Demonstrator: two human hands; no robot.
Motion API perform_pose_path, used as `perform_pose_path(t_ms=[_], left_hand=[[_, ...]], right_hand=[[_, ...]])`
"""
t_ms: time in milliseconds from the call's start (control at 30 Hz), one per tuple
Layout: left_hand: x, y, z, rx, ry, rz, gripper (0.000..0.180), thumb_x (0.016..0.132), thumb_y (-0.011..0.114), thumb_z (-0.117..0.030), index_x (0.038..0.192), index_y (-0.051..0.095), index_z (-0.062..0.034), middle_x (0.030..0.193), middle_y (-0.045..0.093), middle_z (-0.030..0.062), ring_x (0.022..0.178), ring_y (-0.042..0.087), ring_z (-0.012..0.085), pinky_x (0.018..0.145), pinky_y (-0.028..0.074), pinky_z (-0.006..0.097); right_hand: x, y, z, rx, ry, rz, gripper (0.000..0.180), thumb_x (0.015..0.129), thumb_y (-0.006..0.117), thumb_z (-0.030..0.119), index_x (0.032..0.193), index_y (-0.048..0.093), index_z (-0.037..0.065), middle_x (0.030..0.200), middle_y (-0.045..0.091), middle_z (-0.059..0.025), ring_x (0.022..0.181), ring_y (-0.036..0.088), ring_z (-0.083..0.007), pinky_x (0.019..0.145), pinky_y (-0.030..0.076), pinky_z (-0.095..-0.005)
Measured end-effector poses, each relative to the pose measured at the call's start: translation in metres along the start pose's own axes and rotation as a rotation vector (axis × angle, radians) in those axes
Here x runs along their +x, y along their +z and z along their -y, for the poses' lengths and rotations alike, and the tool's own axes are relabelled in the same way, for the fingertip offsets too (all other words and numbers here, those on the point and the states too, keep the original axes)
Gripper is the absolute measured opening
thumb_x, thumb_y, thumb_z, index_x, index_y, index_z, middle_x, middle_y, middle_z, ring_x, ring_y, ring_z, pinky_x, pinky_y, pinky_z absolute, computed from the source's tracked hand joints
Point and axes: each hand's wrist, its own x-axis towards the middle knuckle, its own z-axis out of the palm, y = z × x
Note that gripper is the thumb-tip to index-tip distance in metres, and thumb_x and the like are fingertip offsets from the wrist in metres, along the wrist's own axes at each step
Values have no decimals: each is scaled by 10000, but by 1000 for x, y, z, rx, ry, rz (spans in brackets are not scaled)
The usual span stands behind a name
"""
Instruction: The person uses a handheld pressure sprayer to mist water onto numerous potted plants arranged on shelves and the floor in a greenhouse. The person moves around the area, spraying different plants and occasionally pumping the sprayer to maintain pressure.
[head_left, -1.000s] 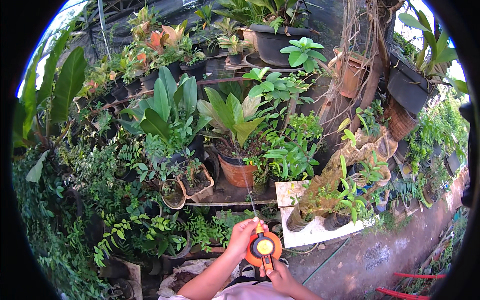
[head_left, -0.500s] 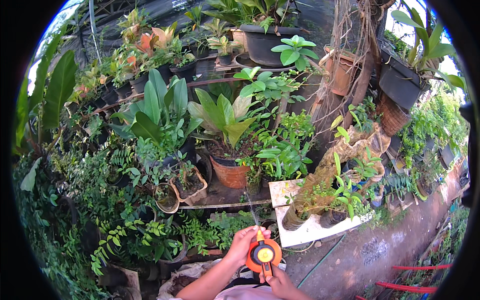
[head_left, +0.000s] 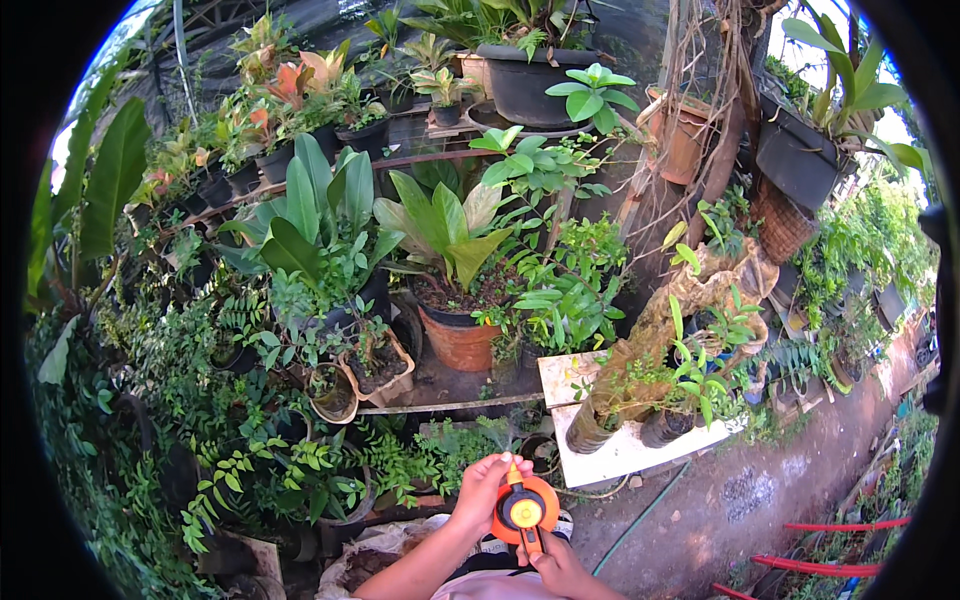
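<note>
An orange spray bottle with a black and yellow head is held upright in front of me, seen from above. My left hand is closed at its yellow nozzle, with fingers and thumb around the tip. Around the black and orange handle, my right hand is closed, its thumb near the trigger. A faint mist of water hangs just beyond the nozzle, in front of low green leaves. The bottom of the bottle is hidden.
A terracotta pot with a broad-leaved plant stands on the shelf ahead. Two dark pots sit on a white board to the right. A green hose crosses the dirt path. Dense foliage fills the left.
The narrow water jet reaching up toward the terracotta pot has become a short, wide mist near the nozzle. Both hands keep their hold on the bottle, shifted very slightly.
</note>
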Motion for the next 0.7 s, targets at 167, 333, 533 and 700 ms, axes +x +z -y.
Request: perform_pose_path(t_ms=[167,333,533,700], left_hand=[[-3,-2,-1,-37,64,-18,179,983,543,-151,914,604,3,900,672,117,855,659,190,843,546,335],[-7,-2,1,-37,89,-62,170,976,552,-140,897,606,1,877,675,118,840,663,190,829,551,331],[-11,2,3,-3,114,-82,175,974,564,-148,884,607,-4,871,678,115,837,665,188,820,553,329],[-11,7,6,13,118,-41,188,988,541,-150,917,619,6,899,686,126,859,668,189,826,551,329]], right_hand=[[0,4,-2,4,-30,2,288,943,439,236,1006,585,-5,798,606,-77,729,591,-202,677,490,-332],[-3,4,-5,-28,-30,23,280,944,441,233,1010,570,-7,804,607,-87,734,593,-206,680,492,-339],[-6,1,-9,-36,-47,44,261,944,436,223,1010,555,0,809,592,-87,737,582,-204,684,485,-340],[-9,-5,-9,-35,-56,54,268,944,427,228,1030,545,2,818,578,-73,734,567,-195,685,476,-333]])
